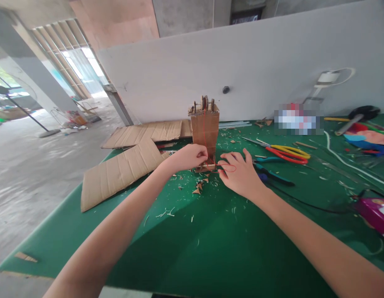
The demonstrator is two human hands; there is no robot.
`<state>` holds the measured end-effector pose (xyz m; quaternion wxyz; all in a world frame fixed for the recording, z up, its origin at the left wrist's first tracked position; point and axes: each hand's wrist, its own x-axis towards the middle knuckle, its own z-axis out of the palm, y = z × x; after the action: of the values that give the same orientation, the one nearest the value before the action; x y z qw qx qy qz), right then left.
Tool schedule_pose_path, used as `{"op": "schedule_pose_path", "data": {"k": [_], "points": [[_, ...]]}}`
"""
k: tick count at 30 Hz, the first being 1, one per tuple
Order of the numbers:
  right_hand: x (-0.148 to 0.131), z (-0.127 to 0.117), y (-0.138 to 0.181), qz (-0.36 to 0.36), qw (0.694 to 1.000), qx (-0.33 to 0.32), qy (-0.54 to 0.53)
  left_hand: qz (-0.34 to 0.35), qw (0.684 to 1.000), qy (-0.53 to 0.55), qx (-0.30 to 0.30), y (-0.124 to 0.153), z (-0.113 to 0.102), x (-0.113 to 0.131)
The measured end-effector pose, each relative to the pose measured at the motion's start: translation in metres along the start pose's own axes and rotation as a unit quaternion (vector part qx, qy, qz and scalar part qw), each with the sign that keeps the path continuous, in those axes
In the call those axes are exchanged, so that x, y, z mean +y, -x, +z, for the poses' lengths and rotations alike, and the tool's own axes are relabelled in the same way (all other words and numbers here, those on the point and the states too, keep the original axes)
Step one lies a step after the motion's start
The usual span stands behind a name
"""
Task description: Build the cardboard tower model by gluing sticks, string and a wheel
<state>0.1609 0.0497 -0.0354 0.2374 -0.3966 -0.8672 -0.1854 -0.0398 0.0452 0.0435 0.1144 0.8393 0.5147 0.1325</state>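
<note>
Cardboard tower (212,127), boxy, upright; thin red string (205,129) down front; left grip (192,156) pressed together, contents unclear; right grip (241,176) spread

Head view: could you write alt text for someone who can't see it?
A person's left hand and right hand are near the base of an upright cardboard tower with red string running down its front. It stands on a green table strewn with scraps, flat cardboard pieces to its left, scissors and pliers to its right.

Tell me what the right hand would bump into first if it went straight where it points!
Probably the tower, just beyond the right hand, though one view leaves depth unclear.
</note>
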Motion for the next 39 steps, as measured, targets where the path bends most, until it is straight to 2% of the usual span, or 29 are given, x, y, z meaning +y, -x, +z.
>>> {"op": "schedule_pose_path", "data": {"k": [3, 6, 8, 9, 11, 13, 14, 16, 19, 21, 23, 26, 30, 33, 39], "points": [[0.0, -0.001, 0.001, -0.008, 1.0, -0.005, 0.003, 0.036, 0.99, 0.124, -0.051, 0.018, -0.007, 0.012], [0.002, 0.0, 0.001, -0.009, 1.0, -0.013, 0.004, 0.025, 0.942, 0.286, -0.17, 0.038, -0.004, 0.025], [0.004, 0.0, 0.0, -0.004, 1.0, -0.018, 0.005, 0.008, 0.916, 0.336, -0.221, 0.049, 0.006, 0.031], [0.005, 0.001, 0.0, -0.002, 1.0, -0.02, 0.006, 0.005, 0.915, 0.33, -0.232, 0.054, 0.012, 0.034], [0.007, 0.001, -0.001, 0.001, 1.0, -0.022, 0.009, -0.006, 0.948, 0.239, -0.212, 0.059, 0.024, 0.037], [0.01, 0.002, -0.002, 0.005, 1.0, -0.02, 0.013, -0.051, 0.989, 0.06, -0.129, 0.06, 0.034, 0.038], [0.011, 0.003, -0.002, 0.008, 1.0, -0.019, 0.015, -0.074, 0.993, -0.037, -0.083, 0.058, 0.038, 0.038], [0.012, 0.002, -0.003, 0.014, 1.0, -0.02, 0.019, -0.089, 0.978, -0.188, -0.028, 0.052, 0.043, 0.035], [0.018, -0.002, -0.004, 0.016, 0.999, -0.033, 0.029, -0.043, 0.954, -0.291, -0.049, 0.04, 0.05, 0.03], [0.026, -0.009, -0.003, -0.001, 0.998, -0.058, 0.033, -0.026, 0.946, -0.317, -0.056, 0.033, 0.055, 0.027], [0.038, -0.017, 0.0, -0.017, 0.993, -0.111, 0.026, -0.023, 0.945, -0.323, -0.043, 0.029, 0.059, 0.025], [0.057, -0.027, 0.005, -0.006, 0.98, -0.2, 0.01, -0.039, 0.949, -0.311, -0.02, 0.026, 0.063, 0.024], [0.062, -0.032, 0.01, 0.007, 0.966, -0.257, 0.026, -0.047, 0.952, -0.302, -0.016, 0.023, 0.064, 0.022], [0.054, -0.031, 0.008, 0.0, 0.965, -0.256, 0.052, -0.021, 0.952, -0.304, -0.018, 0.024, 0.063, 0.02], [0.046, -0.023, 0.004, -0.017, 0.974, -0.2, 0.104, -0.001, 0.963, -0.267, -0.02, 0.043, 0.059, 0.017]]}}
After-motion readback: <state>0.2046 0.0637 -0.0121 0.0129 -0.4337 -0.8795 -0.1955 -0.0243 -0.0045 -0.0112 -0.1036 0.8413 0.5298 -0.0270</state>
